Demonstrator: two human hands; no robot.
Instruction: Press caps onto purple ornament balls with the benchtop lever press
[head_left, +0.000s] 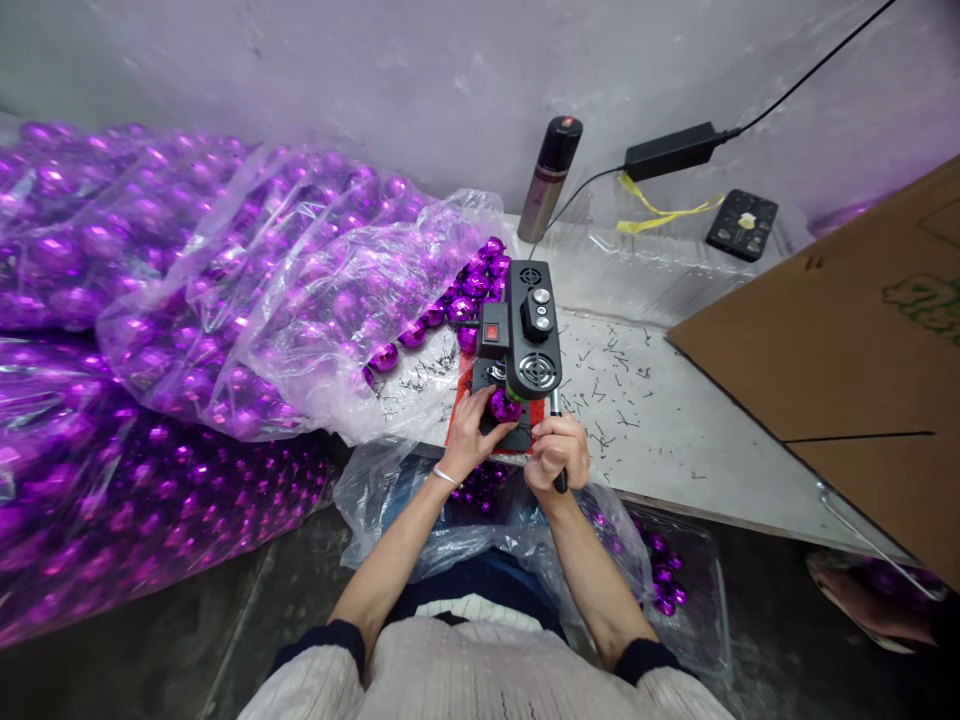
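Observation:
A small black press machine (529, 335) with a red switch stands on a red mat at the table's front edge. Under its head sits a shiny purple ball (504, 405). My left hand (469, 432) holds that ball from the left, fingers around it on the machine's base. My right hand (559, 450) is closed around the machine's black lever handle (556, 405), just right of the ball. A loose string of purple balls (469, 290) lies behind the machine.
Big clear plastic bags of purple balls (187, 290) fill the left. A clear bag with balls (660, 580) lies on my lap. A spray can (551, 178), power adapter (670, 150), black device (742, 224) and cardboard box (855, 320) sit behind and right. Small dark metal bits litter the table (675, 420).

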